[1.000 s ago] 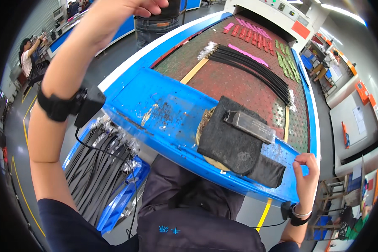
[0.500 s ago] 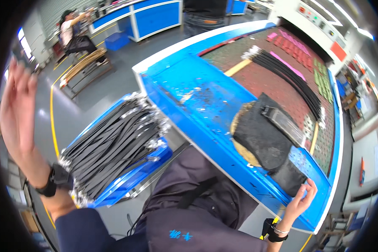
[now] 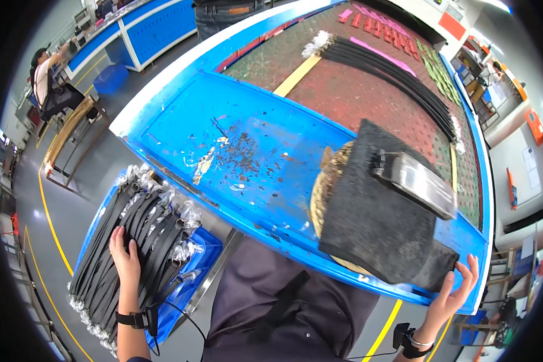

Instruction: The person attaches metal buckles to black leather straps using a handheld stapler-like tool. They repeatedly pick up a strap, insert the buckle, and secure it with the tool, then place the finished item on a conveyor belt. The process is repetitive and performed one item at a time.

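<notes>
Under the nearer left hand [image 3: 125, 256], thumb and fingers parted, black straps [image 3: 146, 232] are laid lengthwise from far right to near left.

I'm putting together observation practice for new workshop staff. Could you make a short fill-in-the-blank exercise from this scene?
1. The person's left hand is over flat black straps heaped in a plastic bin coloured ____.
2. The hand nearest the rough black cloth is the person's ____ one.
3. Small strips at the far end of the dark red dimpled surface are pink, red and ____.

Missing words: blue; right; green.
</notes>
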Demonstrator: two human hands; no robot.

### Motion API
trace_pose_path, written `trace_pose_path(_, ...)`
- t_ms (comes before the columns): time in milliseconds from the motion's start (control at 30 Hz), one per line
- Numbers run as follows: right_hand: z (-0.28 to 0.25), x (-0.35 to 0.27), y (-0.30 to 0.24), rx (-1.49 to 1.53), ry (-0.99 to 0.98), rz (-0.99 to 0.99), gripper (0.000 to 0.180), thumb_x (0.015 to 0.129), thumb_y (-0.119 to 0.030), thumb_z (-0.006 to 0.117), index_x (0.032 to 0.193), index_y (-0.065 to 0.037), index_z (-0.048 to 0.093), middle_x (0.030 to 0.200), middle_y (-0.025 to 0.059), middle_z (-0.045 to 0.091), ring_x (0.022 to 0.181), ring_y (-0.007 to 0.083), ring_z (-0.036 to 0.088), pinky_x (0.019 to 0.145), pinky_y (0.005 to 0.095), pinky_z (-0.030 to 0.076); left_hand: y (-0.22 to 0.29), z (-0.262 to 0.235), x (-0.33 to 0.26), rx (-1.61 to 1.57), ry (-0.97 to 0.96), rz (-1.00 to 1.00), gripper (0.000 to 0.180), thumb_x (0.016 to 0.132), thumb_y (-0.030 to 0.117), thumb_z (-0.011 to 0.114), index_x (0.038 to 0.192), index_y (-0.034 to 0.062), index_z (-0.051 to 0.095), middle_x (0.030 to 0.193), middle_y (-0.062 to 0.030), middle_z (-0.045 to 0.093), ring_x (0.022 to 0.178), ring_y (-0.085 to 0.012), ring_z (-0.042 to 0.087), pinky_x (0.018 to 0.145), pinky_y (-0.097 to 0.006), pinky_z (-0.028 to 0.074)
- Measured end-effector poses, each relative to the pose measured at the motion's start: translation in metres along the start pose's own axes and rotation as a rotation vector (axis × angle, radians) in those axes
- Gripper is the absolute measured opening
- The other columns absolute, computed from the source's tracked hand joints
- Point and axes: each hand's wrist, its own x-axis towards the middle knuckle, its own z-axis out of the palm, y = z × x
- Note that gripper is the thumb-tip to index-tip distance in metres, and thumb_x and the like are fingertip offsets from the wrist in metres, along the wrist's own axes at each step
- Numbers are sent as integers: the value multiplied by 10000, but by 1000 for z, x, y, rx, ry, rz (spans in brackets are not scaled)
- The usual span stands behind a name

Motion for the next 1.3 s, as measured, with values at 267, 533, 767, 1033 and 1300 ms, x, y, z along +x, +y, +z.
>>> trace_pose_path(267,7,-6,18,-110,60,-64,174,890,-68,457,1026,26,511,1240,155,473,1184,283,415,1013,386,272,13,11,-3,-27,16,-74,375,902,115,420,1267,32,432,1360,-143,354,1261,-279,327,1049,-363,228)
trace_pose_path(533,8,-6,28,-87,52,-96,203,907,-150,453,1003,16,521,1201,159,487,1140,270,442,996,383,293,20,14,5,-24,8,-68,384,901,112,398,1262,-17,414,1374,-159,342,1280,-296,304,1052,-379,225)
trace_pose_path(767,13,0,27,-66,62,-112,235,912,-200,463,988,16,519,1184,163,498,1112,273,464,984,379,311,16,9,0,-8,29,-90,369,883,95,411,1237,-5,440,1365,-149,363,1269,-289,325,1050,-376,221)
trace_pose_path(1033,14,5,-13,-209,204,-342,251,886,-214,554,887,32,603,902,157,603,867,308,566,837,420,430,12,8,3,-118,85,-70,346,764,52,588,1104,19,526,1278,-159,435,1196,-320,393,992,-391,306)
trace_pose_path(1300,6,3,-18,-130,217,-298,265,868,-234,572,869,25,627,920,151,610,872,302,572,807,417,437,16,-23,12,45,-60,-112,145,740,114,639,827,47,544,962,-122,563,959,-286,520,787,-392,390)
